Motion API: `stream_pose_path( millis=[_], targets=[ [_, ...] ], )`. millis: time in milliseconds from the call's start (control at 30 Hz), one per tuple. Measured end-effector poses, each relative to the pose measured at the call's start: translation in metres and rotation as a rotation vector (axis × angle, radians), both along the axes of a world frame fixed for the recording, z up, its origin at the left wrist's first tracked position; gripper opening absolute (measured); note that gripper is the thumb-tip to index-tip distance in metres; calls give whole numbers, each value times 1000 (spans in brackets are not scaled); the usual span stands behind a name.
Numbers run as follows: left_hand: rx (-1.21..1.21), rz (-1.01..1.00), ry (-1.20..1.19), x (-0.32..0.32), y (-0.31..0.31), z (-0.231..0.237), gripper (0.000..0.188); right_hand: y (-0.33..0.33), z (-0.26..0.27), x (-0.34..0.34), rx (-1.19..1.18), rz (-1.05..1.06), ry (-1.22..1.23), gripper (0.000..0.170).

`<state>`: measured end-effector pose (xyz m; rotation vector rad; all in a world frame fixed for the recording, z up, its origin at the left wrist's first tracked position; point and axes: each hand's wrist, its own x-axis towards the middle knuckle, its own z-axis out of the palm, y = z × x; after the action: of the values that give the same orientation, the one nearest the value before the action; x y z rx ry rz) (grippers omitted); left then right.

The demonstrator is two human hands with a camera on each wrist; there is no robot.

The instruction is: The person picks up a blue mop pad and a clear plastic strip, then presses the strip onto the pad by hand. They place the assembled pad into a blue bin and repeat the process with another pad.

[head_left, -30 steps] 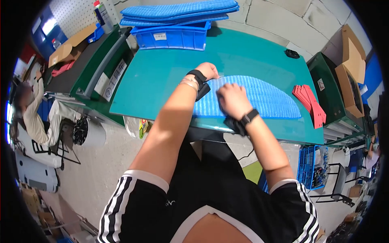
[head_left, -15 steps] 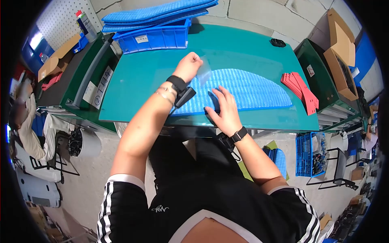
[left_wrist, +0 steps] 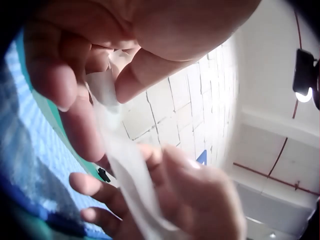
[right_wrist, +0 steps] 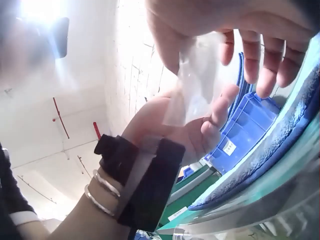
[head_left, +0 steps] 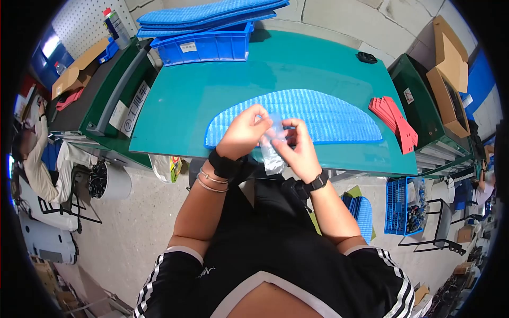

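Between both hands, just over the near edge of the green table [head_left: 175, 119], is a small clear plastic bag [head_left: 272, 161]. My left hand [head_left: 241, 132] pinches its upper part between thumb and fingers. My right hand [head_left: 300, 151] holds it from the other side, thumb against the film, its other fingers spread in the right wrist view. In the left wrist view the bag [left_wrist: 130, 170] runs as a narrow translucent strip from one hand to the other. Beneath and beyond the hands a blue half-oval mop pad [head_left: 323, 116] lies flat, partly covered by them.
At the back left, more blue pads [head_left: 212, 16] are stacked on a blue plastic bin [head_left: 201, 46]. Red flat pieces [head_left: 395, 124] lie fanned at the table's right. A small black object [head_left: 367, 57] is near the wall. Cabinets flank the table, an open carton [head_left: 448, 95] on the right one.
My left hand has brought the clear bag from over the pad's far left toward my body. My right hand has risen off the pad and taken hold of the bag.
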<state>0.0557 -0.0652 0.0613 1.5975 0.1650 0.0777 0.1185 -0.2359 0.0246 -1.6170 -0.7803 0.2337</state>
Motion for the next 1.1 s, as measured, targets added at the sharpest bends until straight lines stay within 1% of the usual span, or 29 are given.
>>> stream_pose_path(
  millis=[33,67,133,167,200,267,300,333,400,433,500,533,600,633,667,733,767,800,933,1000,1100],
  targets=[
    [55,-5,1,2,1,-9,10,6,-4,10,47,11,-4,57],
    [57,-9,1,2,0,-13,10,8,4,16,89,76,104,52],
    [100,8,-49,0,-4,-16,10,10,16,30,-28,219,-10,40],
    [137,65,-62,-1,-5,-13,10,14,16,38,-73,275,15,33],
    [136,64,-62,0,-4,-15,10,19,17,45,-120,332,41,27],
    [149,124,-93,1,-2,-15,11,28,17,55,-171,318,-62,22],
    [475,259,-64,-4,-5,-5,19,33,15,58,-204,256,-121,21],
    [474,261,-66,-5,-6,-6,19,39,12,61,-238,194,-181,20],
    [967,580,-455,-4,-8,-13,24,45,5,64,-309,120,-248,18],
    [967,584,-457,-6,-11,-15,24,47,-3,66,-282,121,-233,18],
    [1024,335,-416,-12,-18,-21,27,51,-11,70,-254,126,-215,17],
    [1022,338,-410,-10,-21,-24,27,52,-13,72,-246,103,-175,17],
    [1130,354,-417,-8,-28,-33,29,51,-16,74,-245,82,-129,18],
    [1169,365,-416,-4,-27,-40,38,51,-17,77,-258,76,-169,17],
    [1168,365,-418,-2,-26,-42,38,52,-17,81,-269,68,-212,17],
    [1180,322,-434,1,-24,-44,42,54,-17,85,-292,43,-211,15],
    [1170,281,-401,2,-22,-48,44,55,-19,91,-286,72,-172,14],
    [1169,281,-400,2,-22,-51,44,56,-20,96,-279,102,-133,14],
    [1248,296,-390,0,-26,-54,42,59,-23,112,-336,181,-121,12],
    [1274,294,-369,-5,-31,-53,42,59,-21,109,-350,166,-145,12],
    [1379,209,-222,-23,-46,-49,40,57,-17,103,-386,118,-198,13]
  ],
)
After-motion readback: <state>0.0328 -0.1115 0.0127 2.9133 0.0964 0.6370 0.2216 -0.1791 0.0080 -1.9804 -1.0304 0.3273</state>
